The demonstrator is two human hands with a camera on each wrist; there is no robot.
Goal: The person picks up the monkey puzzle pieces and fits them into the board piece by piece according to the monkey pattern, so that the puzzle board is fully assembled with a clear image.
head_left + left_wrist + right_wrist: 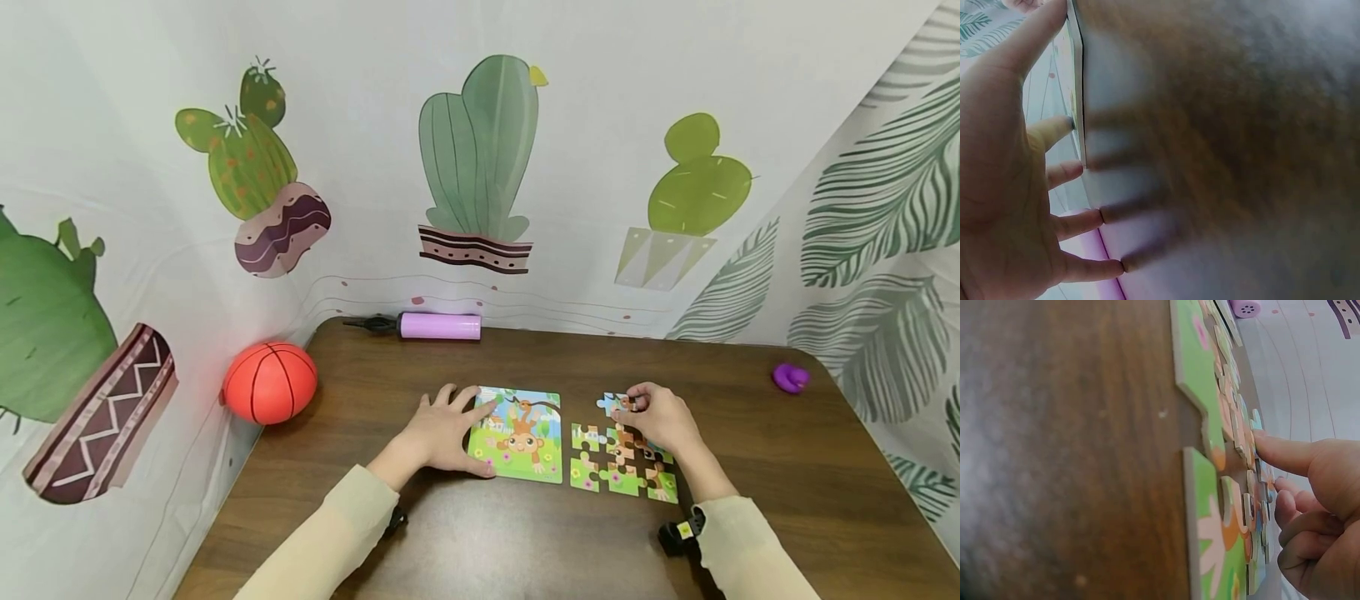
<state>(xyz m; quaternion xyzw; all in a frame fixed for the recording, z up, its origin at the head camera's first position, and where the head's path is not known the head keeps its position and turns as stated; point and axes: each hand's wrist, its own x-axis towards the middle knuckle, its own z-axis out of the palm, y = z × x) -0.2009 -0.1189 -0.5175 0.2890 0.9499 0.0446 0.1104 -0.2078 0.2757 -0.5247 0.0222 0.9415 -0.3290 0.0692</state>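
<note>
Now the left hand (442,429) is touching a square monkey-picture board (522,446) with fingers spread, the right hand (667,418) pinching a blue-and-brown jigsaw piece (612,402) inside the far edge of the brown wooden table (487,542), where sideways pushing could be shifting gapped green pieces (622,481).

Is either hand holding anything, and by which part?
The right hand touches the right side of the top puzzle piece; pinching or pressing, I can't tell. The left hand, spread at the picture board, grips nothing.

Indoor play nook, cactus-print backdrop (585,167), toy duck (791,378)
</note>
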